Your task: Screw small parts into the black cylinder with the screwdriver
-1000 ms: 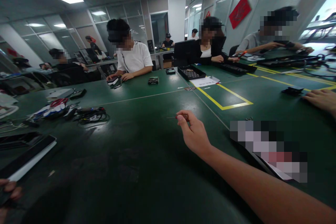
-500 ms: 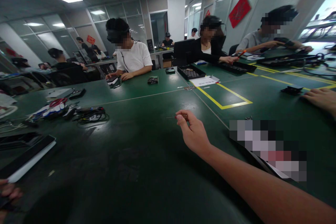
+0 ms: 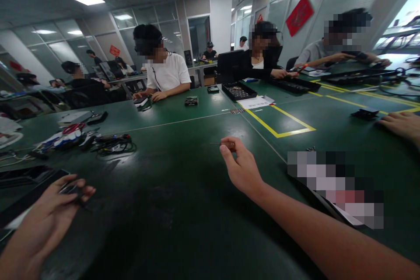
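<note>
My right hand (image 3: 241, 166) hovers over the middle of the green table (image 3: 183, 192), fingers pinched on a thin screwdriver (image 3: 226, 144) whose slim shaft points left. My left hand (image 3: 49, 218) has come up at the lower left and its fingertips hold a small dark object (image 3: 70, 190), just above a long black and white flat device (image 3: 29, 201) lying at the table's left edge.
A tangle of black cables (image 3: 113, 144) and red-and-white tools (image 3: 65, 135) lies far left. A blurred flat item (image 3: 334, 188) rests on the right. Another person's hand (image 3: 398, 124) rests at the right edge. A yellow taped rectangle (image 3: 278, 124), a black tray (image 3: 239, 91) and several seated people lie beyond.
My left hand has risen from the bottom left corner into view, over the flat device, with a small dark object in its fingers. My right hand has stayed almost still.
</note>
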The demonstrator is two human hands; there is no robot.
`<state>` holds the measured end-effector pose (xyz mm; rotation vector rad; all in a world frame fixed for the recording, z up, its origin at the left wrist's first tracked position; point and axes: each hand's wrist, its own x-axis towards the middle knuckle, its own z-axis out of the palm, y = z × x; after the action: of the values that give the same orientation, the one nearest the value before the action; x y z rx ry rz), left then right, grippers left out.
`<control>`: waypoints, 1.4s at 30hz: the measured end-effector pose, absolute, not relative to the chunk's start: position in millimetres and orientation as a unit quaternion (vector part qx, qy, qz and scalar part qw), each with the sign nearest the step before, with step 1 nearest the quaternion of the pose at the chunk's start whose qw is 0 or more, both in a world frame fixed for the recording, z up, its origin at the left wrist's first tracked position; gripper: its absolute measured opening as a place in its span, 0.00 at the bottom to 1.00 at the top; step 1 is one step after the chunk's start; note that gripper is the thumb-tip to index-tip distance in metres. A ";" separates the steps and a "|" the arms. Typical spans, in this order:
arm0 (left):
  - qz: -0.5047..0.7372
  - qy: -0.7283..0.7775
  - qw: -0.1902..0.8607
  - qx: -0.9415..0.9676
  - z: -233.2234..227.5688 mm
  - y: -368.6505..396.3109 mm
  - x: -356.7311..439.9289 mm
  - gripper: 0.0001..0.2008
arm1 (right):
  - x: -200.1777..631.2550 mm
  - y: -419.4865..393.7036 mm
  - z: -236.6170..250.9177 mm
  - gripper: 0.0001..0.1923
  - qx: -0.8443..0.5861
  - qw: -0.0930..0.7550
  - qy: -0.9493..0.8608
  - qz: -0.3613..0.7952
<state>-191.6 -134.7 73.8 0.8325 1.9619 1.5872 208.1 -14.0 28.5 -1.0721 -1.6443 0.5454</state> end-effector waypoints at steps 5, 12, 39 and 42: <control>0.442 0.702 0.276 0.486 70.3 -85.3 -122.6 0.28 | 208.4 -13.6 28.8 0.13 -0.454 0.517 -0.688 0.231; 0.429 0.539 0.394 0.608 47.6 -24.4 -24.9 0.21 | 210.8 -21.0 38.9 0.13 -0.435 0.544 -0.685 0.212; 0.406 0.506 0.245 0.721 -9.4 -8.1 3.8 0.19 | 207.8 -19.1 32.3 0.10 -0.443 0.539 -0.671 0.250; 0.408 0.507 0.243 0.720 -8.5 -8.5 3.7 0.20 | 208.2 -16.0 31.0 0.11 -0.453 0.553 -0.645 0.269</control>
<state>3.7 -8.5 -8.5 1.9671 1.3850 1.1138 208.2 -16.0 31.0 -1.0702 -1.5252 0.6363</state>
